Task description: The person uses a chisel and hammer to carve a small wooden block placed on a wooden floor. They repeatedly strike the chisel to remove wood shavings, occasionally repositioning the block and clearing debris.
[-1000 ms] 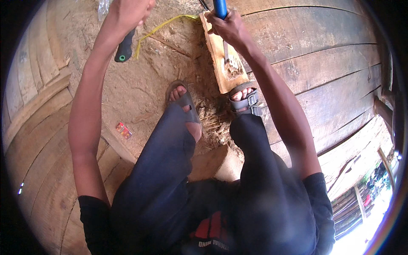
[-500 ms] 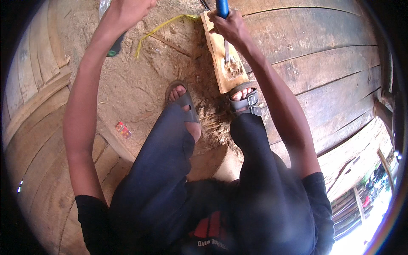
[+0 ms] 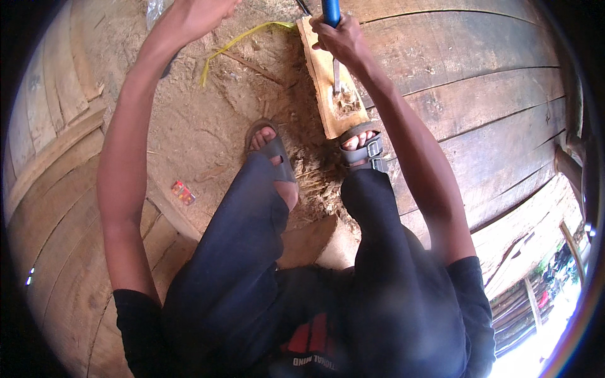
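Observation:
My right hand (image 3: 343, 39) is wrapped round the blue handle of a chisel (image 3: 337, 79). Its metal blade points down into a rough, chipped hollow in a pale wooden board (image 3: 322, 82). The board's near end lies against my right sandal (image 3: 362, 145). At the top left, my left hand (image 3: 198, 16) is raised and its fingers look curled. The picture's edge cuts part of it off, so what it grips cannot be made out. A small dark piece (image 3: 170, 66) shows beside that wrist, mostly hidden by the arm.
Wooden plank walls (image 3: 466, 88) rise at the right, with more planks (image 3: 75, 208) at the left. A yellow strap (image 3: 252, 29) and a thin stick (image 3: 253, 68) lie on the dusty ground. A small red packet (image 3: 183, 193) lies left of my left sandal (image 3: 271, 148).
My left hand and forearm have shifted slightly right, and less of the dark piece by the wrist shows, its green end now hidden. The chisel, right hand and board look nearly unchanged.

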### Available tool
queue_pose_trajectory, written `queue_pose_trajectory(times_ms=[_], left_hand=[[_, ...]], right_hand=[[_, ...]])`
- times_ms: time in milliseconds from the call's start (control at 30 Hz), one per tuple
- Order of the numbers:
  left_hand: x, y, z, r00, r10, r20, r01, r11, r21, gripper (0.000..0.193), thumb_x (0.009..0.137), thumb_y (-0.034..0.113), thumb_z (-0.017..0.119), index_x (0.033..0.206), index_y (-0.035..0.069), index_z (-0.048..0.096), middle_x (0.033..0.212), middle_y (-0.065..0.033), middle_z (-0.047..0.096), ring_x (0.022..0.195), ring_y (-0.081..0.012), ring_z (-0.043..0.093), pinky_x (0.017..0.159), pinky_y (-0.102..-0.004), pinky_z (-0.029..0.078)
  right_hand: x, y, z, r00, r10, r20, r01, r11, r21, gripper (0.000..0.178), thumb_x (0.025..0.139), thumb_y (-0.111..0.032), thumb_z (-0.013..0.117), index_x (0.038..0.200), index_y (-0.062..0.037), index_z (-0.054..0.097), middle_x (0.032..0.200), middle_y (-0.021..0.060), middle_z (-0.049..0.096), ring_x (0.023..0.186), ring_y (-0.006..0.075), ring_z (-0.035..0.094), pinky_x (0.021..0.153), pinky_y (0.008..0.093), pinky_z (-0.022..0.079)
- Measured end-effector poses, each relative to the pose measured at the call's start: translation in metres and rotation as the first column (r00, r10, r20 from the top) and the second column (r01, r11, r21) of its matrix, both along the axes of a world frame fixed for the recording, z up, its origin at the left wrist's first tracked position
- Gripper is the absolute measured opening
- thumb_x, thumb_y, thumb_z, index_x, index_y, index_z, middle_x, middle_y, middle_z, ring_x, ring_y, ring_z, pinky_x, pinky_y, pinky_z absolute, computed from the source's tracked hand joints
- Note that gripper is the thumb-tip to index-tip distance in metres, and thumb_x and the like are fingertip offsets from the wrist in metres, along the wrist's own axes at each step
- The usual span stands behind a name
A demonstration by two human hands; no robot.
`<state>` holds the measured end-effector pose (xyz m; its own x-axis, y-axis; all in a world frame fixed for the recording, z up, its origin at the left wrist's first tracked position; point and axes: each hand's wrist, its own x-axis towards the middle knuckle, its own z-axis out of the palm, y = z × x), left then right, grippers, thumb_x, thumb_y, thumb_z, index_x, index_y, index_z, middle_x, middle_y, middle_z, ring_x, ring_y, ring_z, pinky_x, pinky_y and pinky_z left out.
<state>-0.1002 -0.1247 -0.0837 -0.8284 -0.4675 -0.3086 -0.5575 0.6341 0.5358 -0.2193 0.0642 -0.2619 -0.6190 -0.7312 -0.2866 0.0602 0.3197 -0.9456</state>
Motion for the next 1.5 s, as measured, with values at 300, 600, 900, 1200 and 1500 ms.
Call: queue_pose_trajectory(times_ms=[300, 600, 900, 1200, 1500], left_hand=[[0.001, 0.005, -0.012, 0.99, 0.134, -0.045, -0.126, 0.981, 0.147, 0.04, 0.1, 0.036, 0.05, 0.082, 0.001, 0.057, 0.061, -0.0012, 0.05, 0.055, -0.0105, 0.049, 0.049, -0.0295, 0.039], [-0.002, 0.016, -0.006, 0.966, 0.253, 0.053, -0.258, 0.934, 0.246, 0.038, 0.1, 0.034, 0.05, 0.08, 0.002, 0.056, 0.062, -0.0016, 0.05, 0.053, -0.01, 0.048, 0.047, -0.0301, 0.039], [0.007, 0.016, -0.008, 0.994, 0.023, 0.103, -0.032, 0.996, 0.081, 0.041, 0.1, 0.034, 0.049, 0.079, 0.001, 0.056, 0.061, -0.0029, 0.053, 0.053, -0.012, 0.05, 0.048, -0.0315, 0.04], [0.006, 0.013, -0.013, 0.997, -0.023, 0.078, 0.024, 1.0, -0.005, 0.039, 0.1, 0.034, 0.05, 0.081, 0.0, 0.059, 0.059, -0.0024, 0.052, 0.052, -0.0113, 0.049, 0.048, -0.0311, 0.039], [0.001, 0.009, -0.015, 0.981, 0.029, 0.193, -0.055, 0.99, 0.127, 0.035, 0.099, 0.035, 0.051, 0.092, 0.002, 0.059, 0.06, -0.0001, 0.049, 0.053, -0.0081, 0.045, 0.047, -0.0275, 0.035]], right_hand=[[-0.002, 0.002, -0.004, 0.999, -0.014, 0.043, 0.014, 1.0, 0.003, 0.037, 0.088, -0.031, 0.066, 0.08, 0.0051, 0.062, 0.064, 0.0121, 0.064, 0.064, 0.0196, 0.071, 0.061, 0.0336, 0.059], [0.0, 0.005, -0.005, 1.0, 0.014, 0.02, -0.014, 1.0, 0.01, 0.038, 0.089, -0.032, 0.066, 0.084, 0.0057, 0.064, 0.068, 0.0138, 0.067, 0.064, 0.0182, 0.07, 0.061, 0.0334, 0.059], [-0.001, 0.004, -0.01, 0.999, 0.043, 0.009, -0.043, 0.999, 0.032, 0.04, 0.089, -0.032, 0.067, 0.081, 0.0072, 0.064, 0.067, 0.0125, 0.066, 0.062, 0.018, 0.069, 0.058, 0.0332, 0.059], [0.002, 0.009, -0.001, 0.993, -0.034, 0.113, 0.031, 0.999, 0.029, 0.037, 0.088, -0.03, 0.069, 0.082, 0.0058, 0.065, 0.066, 0.0101, 0.063, 0.06, 0.0162, 0.066, 0.06, 0.0315, 0.059], [-0.006, 0.012, -0.008, 0.995, 0.001, 0.097, -0.006, 0.999, 0.045, 0.037, 0.087, -0.03, 0.069, 0.079, 0.0051, 0.064, 0.065, 0.0101, 0.062, 0.059, 0.0177, 0.066, 0.059, 0.0324, 0.059]])
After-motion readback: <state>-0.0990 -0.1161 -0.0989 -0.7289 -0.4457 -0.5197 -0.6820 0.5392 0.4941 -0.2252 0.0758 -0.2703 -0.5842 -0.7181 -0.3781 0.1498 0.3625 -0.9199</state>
